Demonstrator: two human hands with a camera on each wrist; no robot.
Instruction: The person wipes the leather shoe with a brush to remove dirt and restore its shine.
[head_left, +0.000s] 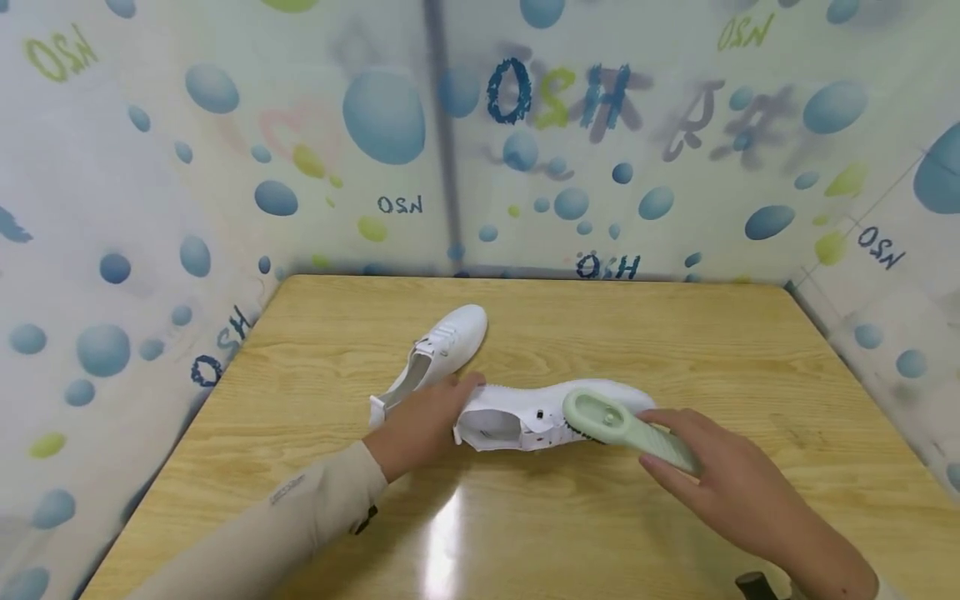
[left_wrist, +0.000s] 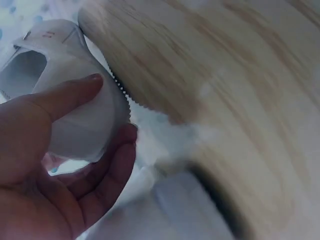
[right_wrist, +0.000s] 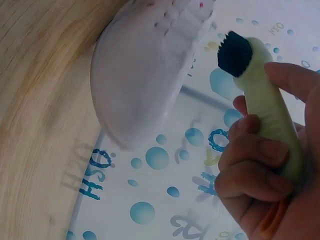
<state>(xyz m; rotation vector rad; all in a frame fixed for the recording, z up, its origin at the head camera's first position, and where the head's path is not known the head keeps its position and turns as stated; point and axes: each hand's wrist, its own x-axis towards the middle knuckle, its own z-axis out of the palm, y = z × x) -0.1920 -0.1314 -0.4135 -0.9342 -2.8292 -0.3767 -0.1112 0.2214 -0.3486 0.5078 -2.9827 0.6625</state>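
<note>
A white lace-up shoe point(head_left: 555, 396) lies across the table, tilted so its opening faces the person, toe to the right. The left hand point(head_left: 423, 421) grips it by the heel point(left_wrist: 82, 120); thumb and fingers wrap that end in the left wrist view. In the right hand point(head_left: 731, 479) is a pale green scrub brush point(head_left: 641, 437), held by its handle. Its dark bristles point(right_wrist: 234, 54) point toward the shoe's lace area; the right wrist view shows a gap between them and the shoe. A second white shoe point(head_left: 461, 337) rests behind the left hand, toe pointing away.
The wooden table point(head_left: 675, 333) carries both shoes. A wall sheet point(head_left: 480, 183) with blue and green dots and H2O lettering rises behind the table and at both sides. Light glares on the tabletop near the front.
</note>
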